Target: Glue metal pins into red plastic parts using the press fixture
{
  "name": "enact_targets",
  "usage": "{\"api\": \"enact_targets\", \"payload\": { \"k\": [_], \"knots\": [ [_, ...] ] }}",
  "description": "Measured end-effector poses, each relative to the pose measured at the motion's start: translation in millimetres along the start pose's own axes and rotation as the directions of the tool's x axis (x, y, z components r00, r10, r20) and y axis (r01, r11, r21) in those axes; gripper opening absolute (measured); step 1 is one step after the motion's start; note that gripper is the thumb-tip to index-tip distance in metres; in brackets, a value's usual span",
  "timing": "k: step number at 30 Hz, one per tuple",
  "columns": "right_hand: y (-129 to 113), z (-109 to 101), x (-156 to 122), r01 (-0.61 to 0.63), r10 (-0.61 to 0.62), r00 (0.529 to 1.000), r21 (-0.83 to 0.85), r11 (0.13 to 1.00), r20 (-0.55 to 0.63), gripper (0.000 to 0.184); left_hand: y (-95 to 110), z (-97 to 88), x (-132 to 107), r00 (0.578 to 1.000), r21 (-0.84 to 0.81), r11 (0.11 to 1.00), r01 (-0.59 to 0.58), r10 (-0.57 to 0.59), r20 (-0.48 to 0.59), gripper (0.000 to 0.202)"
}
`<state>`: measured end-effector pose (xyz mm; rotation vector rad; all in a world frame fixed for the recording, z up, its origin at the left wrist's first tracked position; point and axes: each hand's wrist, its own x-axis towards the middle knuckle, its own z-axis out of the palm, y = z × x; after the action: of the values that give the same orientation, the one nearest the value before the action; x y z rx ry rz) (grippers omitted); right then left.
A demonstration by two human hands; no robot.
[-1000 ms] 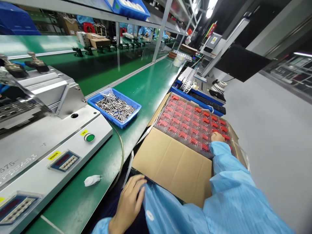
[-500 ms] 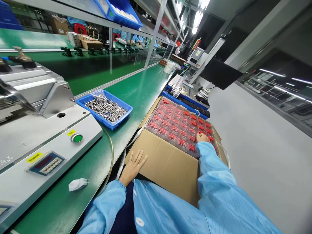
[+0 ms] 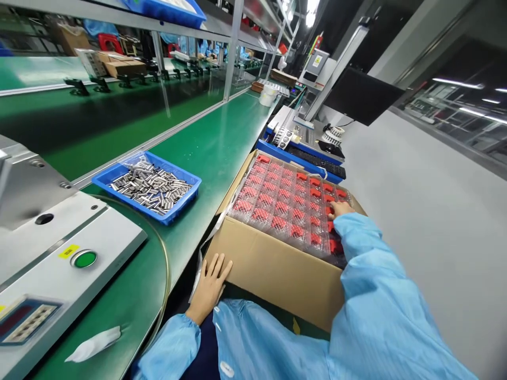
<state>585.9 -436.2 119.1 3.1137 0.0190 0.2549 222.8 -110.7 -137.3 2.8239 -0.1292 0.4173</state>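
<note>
An open cardboard box (image 3: pixel 273 272) stands in front of me. Inside is a clear plastic tray (image 3: pixel 273 220) with rows of red plastic parts (image 3: pixel 278 223) in its pockets. My left hand (image 3: pixel 209 282) lies against the near left of the box's front wall, fingers stretched and spread, holding nothing. At the right side of the tray, my right hand (image 3: pixel 341 210) has its fingers curled down and closed at a red part; the fingertips are partly hidden. More red parts surround that hand.
On the green bench at left is a blue bin (image 3: pixel 186 203) of small metal cylinders. Nearer are a machine with a green button (image 3: pixel 84 258), a hose (image 3: pixel 165 264) and a crumpled white piece (image 3: pixel 95 344). Behind the box stand a blue tray (image 3: pixel 295 158) and a monitor (image 3: pixel 362 97).
My right hand has shifted farther back and right over the tray. The left hand remains on the box. The view has tilted and moved, showing more of the box's front wall.
</note>
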Motion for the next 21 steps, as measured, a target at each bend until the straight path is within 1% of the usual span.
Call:
{"api": "enact_targets", "payload": {
  "k": [3, 5, 7, 8, 9, 11, 12, 13, 14, 15, 16, 17, 18, 19, 20, 21],
  "knots": [
    [-15, -14, -2, -0.087, 0.085, 0.996, 0.05, 0.995, 0.04, 0.019, 0, -9.5, -4, 0.996, -0.065, 0.998, 0.004, -0.009, -0.084, 0.064],
    [-27, -24, -6, -0.139, 0.139, 0.99, 0.11, 0.984, 0.007, 0.016, -1, -18.7, -11, 0.987, -0.148, 0.989, 0.011, -0.034, -0.155, 0.05],
    [-43, -32, -10, -0.16, 0.174, 0.983, 0.203, 0.966, -0.053, 0.024, -1, -29.9, -17, 0.966, -0.266, 0.964, 0.029, -0.096, -0.242, 0.033],
    [-53, -36, -13, -0.149, 0.177, 0.98, 0.259, 0.954, -0.088, 0.029, 0, -36.2, -21, 0.949, -0.331, 0.943, 0.037, -0.137, -0.283, 0.027],
    [-65, -38, -16, -0.121, 0.167, 0.979, 0.319, 0.94, -0.119, 0.032, 0, -43.0, -23, 0.931, -0.395, 0.918, 0.042, -0.18, -0.318, 0.025],
    [-96, -41, -27, -0.011, 0.091, 0.983, 0.444, 0.896, -0.159, 0.03, 3, -58.5, -27, 0.904, -0.511, 0.859, 0.034, -0.244, -0.352, 0.032],
    [-114, -40, -36, 0.063, 0.024, 0.986, 0.504, 0.861, -0.165, 0.028, 5, -67.3, -28, 0.897, -0.557, 0.83, 0.023, -0.263, -0.355, 0.036],
    [-135, -39, -47, 0.145, -0.065, 0.985, 0.561, 0.815, -0.161, 0.03, 6, -77.0, -29, 0.893, -0.595, 0.804, 0.01, -0.275, -0.357, 0.041],
    [-157, -38, -61, 0.224, -0.168, 0.975, 0.611, 0.759, -0.149, 0.036, 8, -87.4, -30, 0.889, -0.623, 0.782, -0.007, -0.28, -0.362, 0.046],
    [-181, -37, -78, 0.294, -0.276, 0.952, 0.655, 0.696, -0.134, 0.044, 9, -98.5, -31, 0.885, -0.642, 0.766, -0.027, -0.281, -0.372, 0.051],
    [-205, -37, -97, 0.361, -0.395, 0.911, 0.692, 0.626, -0.118, 0.051, 10, -110.2, -34, 0.88, -0.652, 0.757, -0.046, -0.278, -0.385, 0.056],
    [-228, -37, -118, 0.422, -0.517, 0.85, 0.722, 0.548, -0.103, 0.056, 10, -122.2, -38, 0.874, -0.654, 0.754, -0.058, -0.278, -0.399, 0.058],
    [-252, -39, -141, 0.479, -0.644, 0.759, 0.75, 0.456, -0.094, 0.057, 10, -134.4, -43, 0.867, -0.652, 0.756, -0.06, -0.284, -0.409, 0.058],
    [-274, -41, -163, 0.53, -0.777, 0.623, 0.779, 0.336, -0.088, 0.055, 8, -146.5, -50, 0.859, -0.648, 0.76, -0.043, -0.303, -0.412, 0.056],
    [-295, -44, -186, 0.55, -0.88, 0.465, 0.809, 0.208, -0.09, 0.05, 6, -158.4, -58, 0.845, -0.646, 0.764, -0.006, -0.342, -0.412, 0.05],
    [-315, -47, -208, 0.536, -0.95, 0.296, 0.841, 0.08, -0.098, 0.044, 4, -169.8, -67, 0.815, -0.649, 0.759, 0.049, -0.406, -0.413, 0.042]
  ]
}}
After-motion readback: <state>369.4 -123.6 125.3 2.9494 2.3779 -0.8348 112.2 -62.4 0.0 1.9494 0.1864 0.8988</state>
